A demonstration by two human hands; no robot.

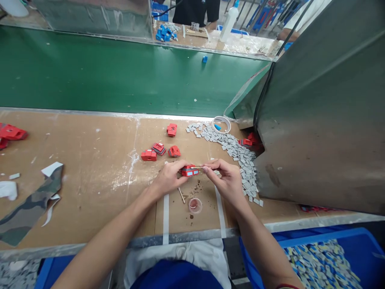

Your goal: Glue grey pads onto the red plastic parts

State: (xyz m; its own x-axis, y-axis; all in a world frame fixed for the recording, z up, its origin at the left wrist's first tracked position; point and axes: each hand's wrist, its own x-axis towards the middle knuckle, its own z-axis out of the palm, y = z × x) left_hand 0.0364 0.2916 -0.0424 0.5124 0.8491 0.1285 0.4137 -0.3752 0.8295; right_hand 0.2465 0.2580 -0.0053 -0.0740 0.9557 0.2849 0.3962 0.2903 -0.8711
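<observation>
A: Over the middle of the bench [90, 192], both forearms reach forward from the near edge and the hands meet. The left hand [168, 178] curls in from the left, knuckles up; the right hand [225, 178] comes in from the right, wrist bent.

B: What's between them?

A: A small red block [189, 171], boxy hard plastic with pale patches on its near face. It hangs just above the brown, scuffed board, between the two hands.

B: And the grip?

A: Left fingers are closed around the block's left end. The right thumb and forefinger are pinched on a thin stick [198, 167], whose tip touches the block's top.

B: Around them?

A: Just below lie a second stick [181, 195] and a small clear round cap [195, 205] with brown crumbs beside it. Three more red blocks [158, 151] sit just beyond the hands, a fourth farther back. A drift of flat grey chips [237, 154] runs along the right, against a grey metal chute [319, 120].
</observation>
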